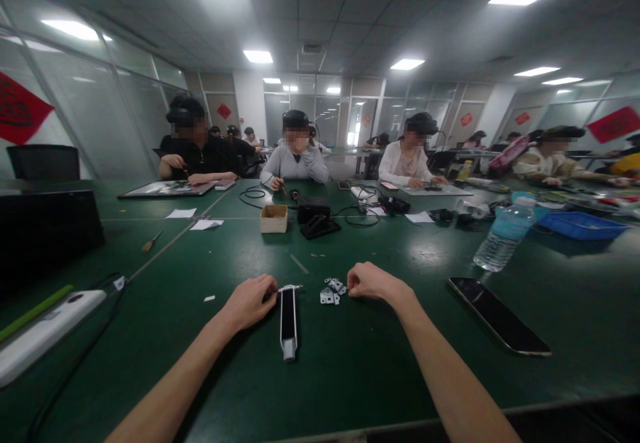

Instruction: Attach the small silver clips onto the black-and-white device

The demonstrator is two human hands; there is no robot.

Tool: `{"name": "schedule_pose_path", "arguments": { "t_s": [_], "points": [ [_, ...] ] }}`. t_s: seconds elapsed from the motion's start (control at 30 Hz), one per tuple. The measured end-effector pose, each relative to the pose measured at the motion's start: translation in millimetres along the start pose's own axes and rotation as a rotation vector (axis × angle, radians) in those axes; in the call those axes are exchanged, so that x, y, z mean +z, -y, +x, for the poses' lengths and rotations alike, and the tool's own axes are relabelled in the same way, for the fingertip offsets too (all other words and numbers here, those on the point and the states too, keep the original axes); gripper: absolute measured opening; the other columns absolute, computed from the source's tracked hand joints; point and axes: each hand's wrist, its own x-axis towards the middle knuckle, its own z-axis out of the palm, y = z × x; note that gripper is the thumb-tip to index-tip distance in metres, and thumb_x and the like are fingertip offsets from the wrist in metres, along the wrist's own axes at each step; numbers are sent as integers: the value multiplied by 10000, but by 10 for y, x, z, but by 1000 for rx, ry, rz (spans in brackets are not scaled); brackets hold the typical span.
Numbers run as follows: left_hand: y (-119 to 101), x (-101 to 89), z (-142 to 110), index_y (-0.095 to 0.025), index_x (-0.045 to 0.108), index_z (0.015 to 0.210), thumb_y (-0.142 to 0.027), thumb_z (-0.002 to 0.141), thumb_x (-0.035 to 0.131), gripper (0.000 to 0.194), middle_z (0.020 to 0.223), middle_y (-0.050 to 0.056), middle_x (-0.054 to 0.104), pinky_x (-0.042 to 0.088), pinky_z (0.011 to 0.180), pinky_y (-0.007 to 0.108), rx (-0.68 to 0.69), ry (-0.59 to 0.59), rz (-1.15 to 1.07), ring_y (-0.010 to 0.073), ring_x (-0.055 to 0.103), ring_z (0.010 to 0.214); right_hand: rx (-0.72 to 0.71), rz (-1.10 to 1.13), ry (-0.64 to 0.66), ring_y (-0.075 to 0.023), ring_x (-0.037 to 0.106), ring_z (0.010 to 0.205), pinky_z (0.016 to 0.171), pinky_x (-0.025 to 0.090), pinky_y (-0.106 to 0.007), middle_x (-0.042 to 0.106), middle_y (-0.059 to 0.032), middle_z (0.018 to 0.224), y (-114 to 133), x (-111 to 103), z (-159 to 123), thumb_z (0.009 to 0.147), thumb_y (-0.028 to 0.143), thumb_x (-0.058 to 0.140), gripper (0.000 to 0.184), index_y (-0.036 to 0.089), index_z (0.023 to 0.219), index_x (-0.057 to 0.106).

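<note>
My left hand [253, 301] rests on the green table with its fingers curled in. Its fingertips are at the left end of a thin metal rod [296, 287], which lies across the top of a narrow black piece with a pale frame [289, 316]. Whether the fingers grip the rod I cannot tell. My right hand [373, 280] is closed just right of a small heap of silver metal plates [331, 293] with holes. Its fingertips are turned inward, and anything between them is hidden.
A phone [500, 316] and a water bottle [506, 236] stand to the right, near a blue tray [583, 226]. Ahead are a small box [273, 219] and a black device [314, 211] with cables. A white power strip [55, 329] lies left. Several people sit opposite.
</note>
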Motion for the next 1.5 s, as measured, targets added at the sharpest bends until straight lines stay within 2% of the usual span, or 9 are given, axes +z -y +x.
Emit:
{"name": "schedule_pose_path", "arguments": {
  "t_s": [0.13, 0.2, 0.33, 0.43, 0.53, 0.63, 0.87, 1.2, 1.5],
  "points": [
    [24, 38, 3, -188, 578, 911, -239, 863, 475, 124, 866, 43, 639, 436, 691, 305, 11, -20, -1, 193, 592, 764, 41, 23, 17, -128, 620, 660, 554, 410, -203, 700, -41, 805, 19, 12, -5, 693, 112, 612, 129, 174, 761, 702],
    [39, 56, 1, -187, 575, 912, -235, 862, 478, 119, 864, 42, 639, 435, 693, 303, 17, -27, -4, 190, 591, 764, 16, 16, -7, -125, 607, 641, 548, 402, -206, 690, -38, 771, 19, 18, 9, 692, 116, 612, 104, 169, 737, 689],
    [56, 86, 3, -190, 569, 904, -239, 862, 477, 113, 857, 38, 638, 434, 686, 299, 27, -36, -10, 188, 591, 759, -164, 68, -220, -134, 592, 670, 576, 414, -223, 669, -39, 781, 102, 84, 75, 751, 192, 599, 83, 162, 795, 663],
    [48, 95, 5, -188, 567, 896, -230, 857, 479, 105, 853, 39, 640, 435, 684, 294, 25, -48, -14, 188, 594, 760, -342, 110, -404, -139, 590, 724, 655, 446, -245, 659, -35, 827, 283, 221, 129, 795, 158, 558, 127, 160, 891, 642],
    [30, 88, 4, -186, 569, 888, -223, 854, 481, 101, 860, 44, 642, 438, 682, 289, 22, -59, -24, 186, 598, 763, -472, 96, -463, -158, 596, 809, 741, 467, -280, 660, -50, 870, 480, 402, 172, 842, 138, 531, 138, 163, 919, 642],
    [16, 78, 2, -187, 569, 884, -220, 852, 483, 98, 854, 43, 641, 439, 677, 287, 27, -67, -26, 186, 599, 758, -531, 78, -468, -176, 599, 890, 814, 473, -313, 672, -64, 917, 583, 544, 213, 881, 148, 513, 153, 170, 935, 654],
    [22, 92, 7, -189, 569, 896, -230, 853, 492, 98, 856, 40, 640, 441, 669, 283, 27, -71, -28, 182, 599, 754, -508, 156, -523, -181, 615, 923, 841, 490, -326, 684, -80, 971, 531, 607, 261, 883, 154, 525, 178, 163, 998, 661],
    [17, 75, -1, -195, 571, 909, -251, 860, 481, 117, 878, 42, 647, 447, 682, 294, 14, -65, -24, 189, 608, 768, -421, 135, -448, -188, 589, 946, 858, 475, -339, 661, -88, 995, 581, 546, 173, 920, 172, 471, 197, 151, 1006, 647],
    [8, 66, -4, -189, 564, 904, -224, 857, 475, 106, 889, 47, 646, 442, 691, 288, 31, -55, -10, 189, 609, 786, -474, 117, -496, -190, 563, 926, 841, 457, -321, 656, -76, 944, 547, 635, 244, 921, 188, 487, 172, 163, 937, 656]
  ]
}}
